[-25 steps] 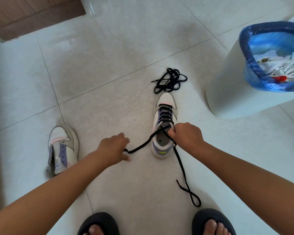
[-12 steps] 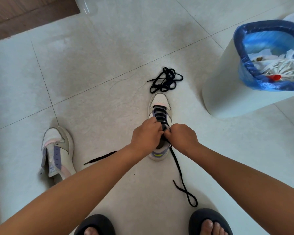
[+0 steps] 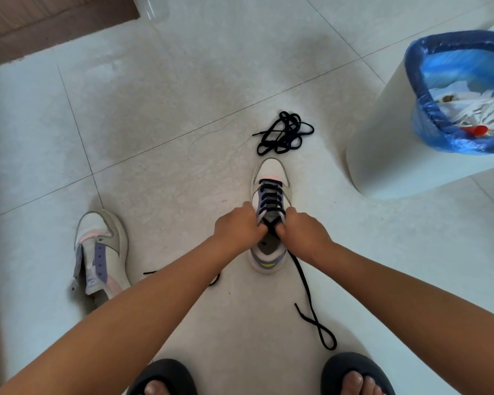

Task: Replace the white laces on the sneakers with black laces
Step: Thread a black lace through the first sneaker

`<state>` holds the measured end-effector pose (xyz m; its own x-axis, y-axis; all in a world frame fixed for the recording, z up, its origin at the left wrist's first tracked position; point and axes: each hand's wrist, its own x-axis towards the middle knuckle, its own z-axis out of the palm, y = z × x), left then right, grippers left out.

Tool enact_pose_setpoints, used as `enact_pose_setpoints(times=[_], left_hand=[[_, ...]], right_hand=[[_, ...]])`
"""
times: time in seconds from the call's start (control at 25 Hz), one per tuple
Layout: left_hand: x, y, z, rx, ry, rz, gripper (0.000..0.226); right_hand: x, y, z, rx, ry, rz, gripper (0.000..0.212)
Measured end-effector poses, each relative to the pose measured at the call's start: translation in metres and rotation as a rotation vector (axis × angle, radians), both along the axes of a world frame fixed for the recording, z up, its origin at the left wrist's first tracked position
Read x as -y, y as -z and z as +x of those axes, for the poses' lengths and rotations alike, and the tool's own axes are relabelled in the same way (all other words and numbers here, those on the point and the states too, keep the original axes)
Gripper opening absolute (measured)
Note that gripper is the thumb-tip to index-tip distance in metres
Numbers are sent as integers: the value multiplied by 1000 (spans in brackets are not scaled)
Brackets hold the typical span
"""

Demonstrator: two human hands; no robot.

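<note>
Black flat lace (image 3: pixel 272 195) across sneaker (image 3: pixel 270 178)

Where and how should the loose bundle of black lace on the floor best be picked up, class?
Take the bundled black lace at its dense tangled middle, coming straight down from above with the fingers pinching several strands. It lies flat on the tile floor, just beyond the toe of the sneaker being laced; its free tip pokes left and would probably only unravel it.

Head camera looks steeply down at floor (image 3: pixel 183 181).
</note>
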<state>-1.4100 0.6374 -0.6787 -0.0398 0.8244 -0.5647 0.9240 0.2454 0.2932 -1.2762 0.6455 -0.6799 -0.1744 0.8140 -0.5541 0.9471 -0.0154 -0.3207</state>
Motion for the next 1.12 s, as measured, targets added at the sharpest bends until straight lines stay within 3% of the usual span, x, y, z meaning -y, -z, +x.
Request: enact_pose_setpoints(times=[0.08, 0.16, 0.32, 0.44, 0.64, 0.8, 1.0, 1.12], left_hand=[[-7, -4, 8, -34, 4, -48, 29], [-4, -14, 9, -51, 13, 27, 27], [14, -52, -4, -156, 77, 635, 27], [27, -79, -9, 7, 17, 855, 35], [39, -106, -10, 97, -49, 894, 37], [43, -116, -8, 116, -62, 877, 35], [45, -118, -9, 127, -90, 861, 38], [44, -120, -7, 70, -94, 721, 36]], right_hand=[[4, -1, 2, -33, -25, 90, 17], [11, -8, 12, -156, -12, 250, 23], [22, -40, 25, -499, 52, 535, 32], [24, -67, 24, -710, 133, 541, 34], [29, -88, 23, -769, 109, 656, 34], [26, -100, 27, -747, -33, 766, 16], [21, -94, 30, -654, -303, 1186, 20], [20, -87, 31, -692, -295, 1139, 23]])
